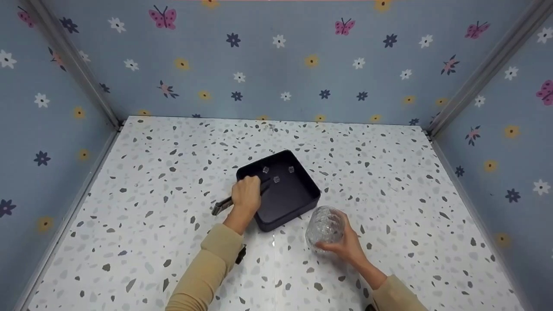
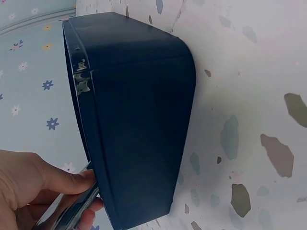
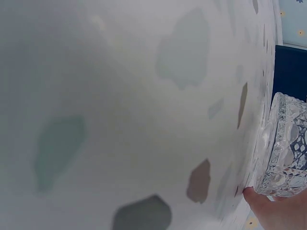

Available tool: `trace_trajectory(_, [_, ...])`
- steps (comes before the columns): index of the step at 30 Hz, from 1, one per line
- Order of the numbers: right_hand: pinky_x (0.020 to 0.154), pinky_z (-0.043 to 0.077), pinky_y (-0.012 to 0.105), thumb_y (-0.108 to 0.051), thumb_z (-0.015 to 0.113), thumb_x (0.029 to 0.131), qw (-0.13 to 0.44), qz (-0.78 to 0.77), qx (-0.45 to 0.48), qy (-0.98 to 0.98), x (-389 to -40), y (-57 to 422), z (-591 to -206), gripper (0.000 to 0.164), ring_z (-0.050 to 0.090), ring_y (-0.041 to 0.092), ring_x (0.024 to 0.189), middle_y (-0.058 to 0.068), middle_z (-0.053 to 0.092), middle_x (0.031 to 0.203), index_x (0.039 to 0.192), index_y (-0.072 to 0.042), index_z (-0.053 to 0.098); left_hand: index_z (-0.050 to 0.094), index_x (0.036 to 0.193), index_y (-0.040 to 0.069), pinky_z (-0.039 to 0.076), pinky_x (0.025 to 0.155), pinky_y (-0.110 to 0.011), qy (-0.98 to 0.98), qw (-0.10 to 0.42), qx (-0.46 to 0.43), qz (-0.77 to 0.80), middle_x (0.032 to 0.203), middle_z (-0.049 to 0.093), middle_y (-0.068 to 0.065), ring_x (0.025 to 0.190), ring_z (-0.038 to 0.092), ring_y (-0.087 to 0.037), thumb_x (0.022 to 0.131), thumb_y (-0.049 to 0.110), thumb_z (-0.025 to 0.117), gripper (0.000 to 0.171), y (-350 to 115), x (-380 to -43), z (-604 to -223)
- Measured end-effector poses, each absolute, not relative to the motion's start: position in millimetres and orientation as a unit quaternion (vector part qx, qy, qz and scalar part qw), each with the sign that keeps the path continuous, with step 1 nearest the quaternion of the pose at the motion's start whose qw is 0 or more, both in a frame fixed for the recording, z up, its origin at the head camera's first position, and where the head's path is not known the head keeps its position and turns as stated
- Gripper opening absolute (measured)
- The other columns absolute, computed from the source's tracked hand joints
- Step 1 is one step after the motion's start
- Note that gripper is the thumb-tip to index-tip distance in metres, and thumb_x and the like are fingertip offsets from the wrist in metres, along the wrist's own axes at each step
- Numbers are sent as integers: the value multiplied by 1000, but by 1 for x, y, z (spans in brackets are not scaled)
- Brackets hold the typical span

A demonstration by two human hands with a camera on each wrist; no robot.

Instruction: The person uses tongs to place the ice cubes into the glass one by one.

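My left hand [image 1: 247, 192] grips a pair of metal tongs [image 2: 67, 208] across the near-left rim of a dark navy square box [image 1: 287, 201]. The tongs' dark tips reach into the box, while their rear end sticks out to the left. Inside, three small clear cubes [image 1: 276, 179] lie toward the far side, apart from one another. To the right of the box, my right hand [image 1: 345, 242] holds a clear patterned glass [image 1: 322, 229] with thumb and fingers around its side. The right wrist view shows that glass [image 3: 288, 148] low against the table surface.
A white speckled tabletop [image 1: 173, 172] carries everything. Blue panels printed with flowers and butterflies stand at the back [image 1: 268, 56], left and right, with grey metal posts at the corners. The box's walls [image 2: 139, 110] rise around the cubes.
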State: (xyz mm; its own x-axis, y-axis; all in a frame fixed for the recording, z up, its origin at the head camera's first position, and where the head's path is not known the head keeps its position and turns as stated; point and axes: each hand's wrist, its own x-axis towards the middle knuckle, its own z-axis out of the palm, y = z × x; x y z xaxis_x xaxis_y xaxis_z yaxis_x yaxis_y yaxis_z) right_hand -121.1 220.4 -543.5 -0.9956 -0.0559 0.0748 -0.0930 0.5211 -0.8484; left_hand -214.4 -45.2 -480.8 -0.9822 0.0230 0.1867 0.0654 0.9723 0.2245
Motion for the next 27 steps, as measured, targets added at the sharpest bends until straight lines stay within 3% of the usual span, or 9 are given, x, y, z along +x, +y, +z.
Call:
trace_trajectory(9, [93,32,48,-20,85,52,19,491,51,-870,-119,216,-534,94,44,33,113,14,46,125,131,-11,34,66,75,1,48,53,-40,-989,81,-22,-118,75,63,-16,67,62,-31,74,-3,60,8,-44,-216,-482])
trace_trajectory(27, [93,33,46,-27,85,51,26,487,59,-871,-122,220,-544,94,43,29,114,10,46,126,130,-14,35,66,77,0,48,53,-42,-988,78,-24,-132,76,62,-17,67,61,-33,74,-4,59,8,-46,-211,-473])
